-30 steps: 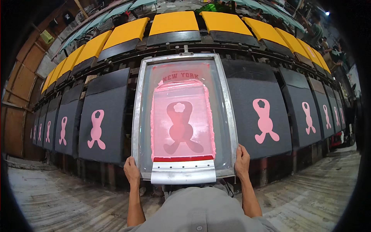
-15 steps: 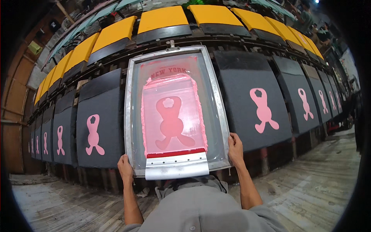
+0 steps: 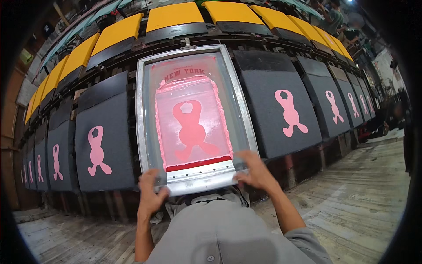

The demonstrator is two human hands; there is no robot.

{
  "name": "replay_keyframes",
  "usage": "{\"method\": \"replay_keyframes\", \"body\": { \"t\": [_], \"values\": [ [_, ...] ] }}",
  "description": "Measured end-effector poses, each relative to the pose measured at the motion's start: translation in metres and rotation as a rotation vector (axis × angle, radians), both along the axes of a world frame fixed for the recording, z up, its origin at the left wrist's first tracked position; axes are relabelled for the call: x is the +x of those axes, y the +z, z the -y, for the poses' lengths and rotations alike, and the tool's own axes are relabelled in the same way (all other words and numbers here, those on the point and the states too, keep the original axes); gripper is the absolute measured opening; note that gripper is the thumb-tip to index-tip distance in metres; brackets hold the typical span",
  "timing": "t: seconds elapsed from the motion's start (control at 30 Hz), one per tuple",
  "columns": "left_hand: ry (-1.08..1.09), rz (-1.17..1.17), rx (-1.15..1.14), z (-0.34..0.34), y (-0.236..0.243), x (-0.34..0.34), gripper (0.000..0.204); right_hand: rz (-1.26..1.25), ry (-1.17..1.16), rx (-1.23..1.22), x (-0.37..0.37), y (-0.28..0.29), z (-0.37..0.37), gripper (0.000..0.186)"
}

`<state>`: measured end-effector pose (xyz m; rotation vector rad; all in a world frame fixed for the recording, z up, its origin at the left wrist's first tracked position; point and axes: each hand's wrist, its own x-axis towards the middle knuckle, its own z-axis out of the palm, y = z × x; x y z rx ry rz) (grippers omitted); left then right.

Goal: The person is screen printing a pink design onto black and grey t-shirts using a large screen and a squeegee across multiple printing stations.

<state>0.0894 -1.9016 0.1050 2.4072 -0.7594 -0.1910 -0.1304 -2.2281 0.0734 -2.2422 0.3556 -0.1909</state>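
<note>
A silk-screen frame [image 3: 140,115] with a metal rim lies in front of me over one of the boards. Pink ink [image 3: 165,136] borders its mesh, where a figure with a flower-shaped gap shows. Across its near end rests a wide metal squeegee [image 3: 200,179] with a red blade. My left hand [image 3: 151,193], fingers apart and slightly blurred, hovers by the squeegee's left end. At the right end my right hand [image 3: 258,174] is open, its thumb close to the metal; whether it touches, I cannot tell.
Dark fabric-covered boards, such as one on the right [image 3: 281,101] and one on the left [image 3: 103,141], bear pink printed figures. Behind runs a row of boards with yellow cloth [image 3: 175,16]. A worn floor [image 3: 343,193] spreads below. A person [image 3: 336,20] is at the far right.
Both hands have let go of the screen frame's sides and moved inward to the squeegee's ends, fingers spreading. The view has shifted slightly, so the boards sit further left and higher.
</note>
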Motion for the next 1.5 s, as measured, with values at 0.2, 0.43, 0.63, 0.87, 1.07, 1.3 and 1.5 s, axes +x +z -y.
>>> {"method": "replay_keyframes", "body": {
  "t": [0.2,0.43,0.63,0.87,1.07,1.3,1.5],
  "values": [
    [-0.464,-0.059,0.344,0.026,0.015,-0.027,0.055,-0.256,0.359,-0.241,0.015,0.010,-0.027,0.067],
    [-0.365,0.042,0.224,0.054,0.007,-0.002,0.047,-0.179,0.204,-0.233,0.042,0.003,-0.018,0.056],
    [-0.393,0.003,0.287,0.055,0.008,0.007,0.040,-0.301,0.195,-0.217,0.051,0.006,-0.013,0.046],
    [-0.464,-0.150,0.421,0.076,0.027,0.035,0.031,-0.377,0.254,-0.167,0.076,0.021,0.013,0.035],
    [-0.449,0.033,0.334,0.124,0.026,0.111,0.030,-0.268,0.190,-0.240,0.149,0.026,0.065,0.031],
    [-0.361,0.285,0.145,0.181,-0.047,0.198,0.028,0.010,0.076,-0.356,0.246,-0.031,0.118,0.035],
    [-0.353,0.332,0.229,0.191,-0.045,0.209,0.031,-0.035,0.087,-0.384,0.257,-0.036,0.125,0.035]
  ]
}}
